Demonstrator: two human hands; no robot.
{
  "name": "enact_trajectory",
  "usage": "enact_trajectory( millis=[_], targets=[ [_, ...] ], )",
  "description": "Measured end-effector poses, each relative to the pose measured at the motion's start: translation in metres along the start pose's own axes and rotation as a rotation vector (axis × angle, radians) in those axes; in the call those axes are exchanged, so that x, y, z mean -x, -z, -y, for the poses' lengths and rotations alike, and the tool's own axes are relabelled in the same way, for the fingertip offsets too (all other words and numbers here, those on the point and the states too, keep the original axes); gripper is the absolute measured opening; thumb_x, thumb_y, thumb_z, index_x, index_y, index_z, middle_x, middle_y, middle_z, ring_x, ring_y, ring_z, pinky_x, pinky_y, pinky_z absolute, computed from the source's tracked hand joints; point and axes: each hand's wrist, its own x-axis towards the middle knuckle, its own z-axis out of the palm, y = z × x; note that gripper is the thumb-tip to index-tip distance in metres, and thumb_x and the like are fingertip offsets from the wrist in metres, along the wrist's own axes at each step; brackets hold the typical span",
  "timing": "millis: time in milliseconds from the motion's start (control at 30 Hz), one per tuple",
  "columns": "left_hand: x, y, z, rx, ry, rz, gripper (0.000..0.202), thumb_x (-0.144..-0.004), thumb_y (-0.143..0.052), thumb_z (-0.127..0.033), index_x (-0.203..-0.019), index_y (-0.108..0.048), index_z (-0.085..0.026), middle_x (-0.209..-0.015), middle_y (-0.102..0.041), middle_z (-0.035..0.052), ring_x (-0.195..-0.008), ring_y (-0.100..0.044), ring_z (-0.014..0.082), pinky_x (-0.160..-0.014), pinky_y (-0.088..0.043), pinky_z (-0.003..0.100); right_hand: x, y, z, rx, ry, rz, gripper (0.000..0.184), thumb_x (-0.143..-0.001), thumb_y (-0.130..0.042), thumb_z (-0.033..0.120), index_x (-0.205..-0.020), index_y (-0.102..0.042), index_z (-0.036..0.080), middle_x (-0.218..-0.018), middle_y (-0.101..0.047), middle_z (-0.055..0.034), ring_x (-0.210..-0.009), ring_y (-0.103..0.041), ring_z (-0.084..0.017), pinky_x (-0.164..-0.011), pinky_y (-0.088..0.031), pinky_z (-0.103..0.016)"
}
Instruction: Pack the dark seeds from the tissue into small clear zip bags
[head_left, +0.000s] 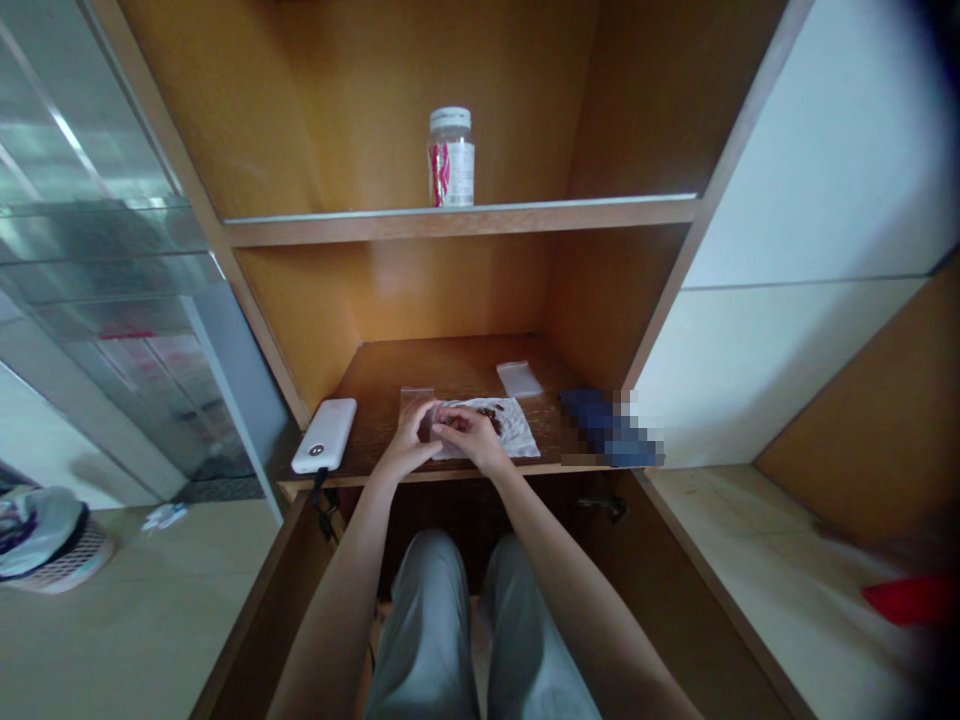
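A white rounded power bank (pixel 322 435) with a black cord lies at the left of the dark wooden cupboard shelf (pixel 450 370), just beside the left hand (pixel 405 445), whose half-curled fingers meet the right hand (pixel 472 438) in front of a clear plastic bag (pixel 416 396) – whether either pinches anything cannot be told. Dark brown pieces (pixel 491 416) remain on the crumpled white paper (pixel 516 430), with a small clear sachet (pixel 519 379) beyond and a blurred blue object (pixel 600 425) further right.
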Motion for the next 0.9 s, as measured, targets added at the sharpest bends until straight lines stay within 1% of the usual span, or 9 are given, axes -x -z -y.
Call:
enact_trajectory(
  millis=[133,233,367,433,533,633,767,900],
  targets=[
    [0.0010,-0.0002,0.0005,-0.019,0.028,0.019,0.061,-0.063,-0.058,-0.011,-0.121,-0.042,-0.023,-0.128,-0.043,0.0078,-0.121,-0.037,0.0233,-0.102,-0.028,0.042,-0.0001,-0.0007,-0.0005,-0.058,-0.046,-0.008,0.035,-0.064,-0.068,0.040,-0.092,-0.066,0.020,-0.094,-0.066,-0.0063,-0.082,-0.060,-0.018,-0.076,-0.048,-0.032],
    [0.0011,-0.0007,0.0023,-0.015,0.020,0.018,0.064,-0.064,-0.063,-0.017,-0.123,-0.040,-0.023,-0.129,-0.042,0.0082,-0.122,-0.036,0.0236,-0.103,-0.027,0.043,-0.0001,-0.0007,0.0019,-0.121,-0.069,-0.015,0.032,-0.067,-0.065,0.041,-0.091,-0.066,0.020,-0.094,-0.066,-0.0053,-0.086,-0.060,-0.019,-0.079,-0.047,-0.032],
    [0.0011,-0.0020,0.0045,-0.004,0.007,0.015,0.065,-0.065,-0.065,-0.023,-0.124,-0.039,-0.024,-0.128,-0.044,0.0084,-0.120,-0.039,0.0231,-0.102,-0.027,0.043,0.0005,-0.0002,0.0060,-0.177,-0.050,-0.014,0.029,-0.072,-0.059,0.043,-0.091,-0.066,0.022,-0.092,-0.066,-0.0040,-0.087,-0.060,-0.018,-0.081,-0.045,-0.033],
    [0.0013,-0.0024,0.0050,-0.014,0.022,-0.008,0.062,-0.066,-0.064,-0.023,-0.124,-0.040,-0.024,-0.127,-0.045,0.0083,-0.118,-0.040,0.0233,-0.100,-0.028,0.043,0.0005,0.0001,0.0061,-0.163,-0.003,-0.023,0.027,-0.071,-0.061,0.041,-0.089,-0.066,0.023,-0.093,-0.065,-0.0041,-0.089,-0.058,-0.018,-0.083,-0.044,-0.033],
    [0.0017,-0.0022,0.0046,-0.034,0.052,-0.033,0.060,-0.066,-0.062,-0.020,-0.122,-0.042,-0.024,-0.125,-0.046,0.0083,-0.116,-0.042,0.0238,-0.099,-0.030,0.044,0.0000,0.0005,0.0035,-0.075,0.059,-0.066,0.020,-0.067,-0.066,0.037,-0.080,-0.067,0.022,-0.098,-0.060,-0.0053,-0.096,-0.055,-0.018,-0.088,-0.041,-0.033],
    [0.0020,-0.0014,0.0026,-0.047,0.064,-0.019,0.061,-0.065,-0.064,-0.020,-0.122,-0.043,-0.025,-0.124,-0.046,0.0073,-0.115,-0.041,0.0242,-0.098,-0.031,0.044,-0.0007,0.0008,0.0008,-0.015,0.064,-0.100,0.015,-0.067,-0.066,0.036,-0.070,-0.065,0.021,-0.097,-0.056,-0.0058,-0.098,-0.052,-0.018,-0.089,-0.040,-0.033],
    [0.0021,-0.0011,0.0013,-0.043,0.090,-0.020,0.065,-0.062,-0.067,-0.022,-0.122,-0.043,-0.027,-0.124,-0.046,0.0070,-0.116,-0.040,0.0252,-0.098,-0.031,0.044,-0.0010,0.0013,0.0001,-0.001,0.060,-0.128,0.014,-0.068,-0.065,0.035,-0.069,-0.064,0.021,-0.094,-0.055,-0.0053,-0.092,-0.052,-0.017,-0.084,-0.041,-0.033],
    [0.0008,-0.0025,0.0068,0.050,0.112,-0.050,0.059,-0.065,-0.067,-0.027,-0.120,-0.045,-0.025,-0.123,-0.048,0.0079,-0.114,-0.043,0.0246,-0.097,-0.032,0.043,-0.0012,0.0021,-0.0003,0.024,0.076,-0.134,0.012,-0.068,-0.064,0.033,-0.070,-0.064,0.022,-0.091,-0.054,-0.0046,-0.092,-0.052,-0.017,-0.085,-0.040,-0.033]
  ],
)
